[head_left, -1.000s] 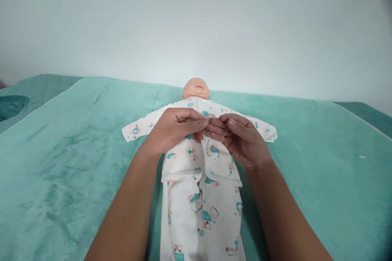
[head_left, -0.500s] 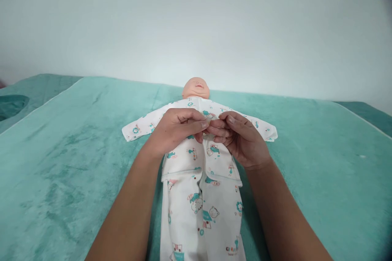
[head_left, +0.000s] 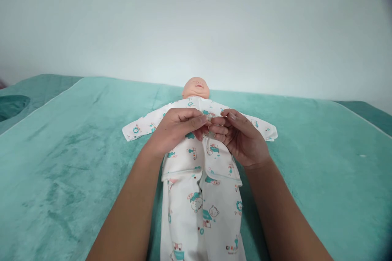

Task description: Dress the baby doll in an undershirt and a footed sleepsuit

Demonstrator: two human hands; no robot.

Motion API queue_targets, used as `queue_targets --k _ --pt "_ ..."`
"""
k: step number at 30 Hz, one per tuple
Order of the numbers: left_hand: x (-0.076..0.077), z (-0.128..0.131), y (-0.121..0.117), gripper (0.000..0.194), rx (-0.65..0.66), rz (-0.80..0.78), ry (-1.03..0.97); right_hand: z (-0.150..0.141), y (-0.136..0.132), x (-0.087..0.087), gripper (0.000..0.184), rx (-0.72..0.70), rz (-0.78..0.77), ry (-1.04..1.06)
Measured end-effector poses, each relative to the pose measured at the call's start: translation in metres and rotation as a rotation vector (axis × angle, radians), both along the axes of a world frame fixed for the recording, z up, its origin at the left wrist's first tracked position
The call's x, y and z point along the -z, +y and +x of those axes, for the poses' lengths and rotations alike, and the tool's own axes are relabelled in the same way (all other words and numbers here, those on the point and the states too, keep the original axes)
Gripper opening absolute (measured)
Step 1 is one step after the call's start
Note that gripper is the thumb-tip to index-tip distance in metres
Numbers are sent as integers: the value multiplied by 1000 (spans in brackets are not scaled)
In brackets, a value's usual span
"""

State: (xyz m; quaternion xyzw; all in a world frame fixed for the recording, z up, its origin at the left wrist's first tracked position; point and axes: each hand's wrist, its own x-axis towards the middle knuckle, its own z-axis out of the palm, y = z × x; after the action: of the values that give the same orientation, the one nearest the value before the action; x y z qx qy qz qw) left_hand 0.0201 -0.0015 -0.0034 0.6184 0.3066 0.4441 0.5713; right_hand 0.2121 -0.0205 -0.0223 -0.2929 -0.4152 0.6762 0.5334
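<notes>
A baby doll (head_left: 196,87) lies on its back in a white printed jacket (head_left: 182,159) and matching trousers (head_left: 186,216). Over the chest, my left hand (head_left: 180,126) is closed, thumb and fingers pinched at the middle of the jacket's front. Facing it, my right hand (head_left: 241,136) has curled fingers closed at the same spot, its fingertips meeting those of the left. A small whitish bit of the jacket front shows between the fingertips; whether it is an edge, a tie or a fastener is hidden. Below the hands, the two front panels hang slightly apart over the trousers.
Both jacket sleeves are spread out sideways, the left one (head_left: 137,128) and the right one (head_left: 267,130). Beneath the doll is a green plush blanket (head_left: 76,163). A pale wall (head_left: 196,20) rises behind it. A darker green fold (head_left: 12,106) lies at far left.
The fingers of my right hand have shifted slightly, its index finger and thumb moving up a little. My left hand stays nearly still. The doll and clothes have hardly moved.
</notes>
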Motion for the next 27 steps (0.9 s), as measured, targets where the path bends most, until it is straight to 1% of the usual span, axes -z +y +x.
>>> queue_targets --k 3,8,11,16,21,25,27 --pt "0 1 1 28 -13 11 1 0 0 -1 13 -3 5 25" --pt "2 4 3 19 -60 -1 -64 -1 0 -2 12 -20 12 74" --pt "3 5 4 17 -59 1 -64 -2 0 -2 11 -33 21 71" --pt "5 2 4 20 -75 19 -38 -1 0 -1 12 -45 15 50" --pt "4 1 4 22 -51 34 -3 0 2 0 13 -62 21 52" --pt "3 2 3 22 1 34 67 -1 1 -1 12 -56 45 65" --pt "2 2 3 23 -4 29 62 -2 1 -1 12 -45 37 65"
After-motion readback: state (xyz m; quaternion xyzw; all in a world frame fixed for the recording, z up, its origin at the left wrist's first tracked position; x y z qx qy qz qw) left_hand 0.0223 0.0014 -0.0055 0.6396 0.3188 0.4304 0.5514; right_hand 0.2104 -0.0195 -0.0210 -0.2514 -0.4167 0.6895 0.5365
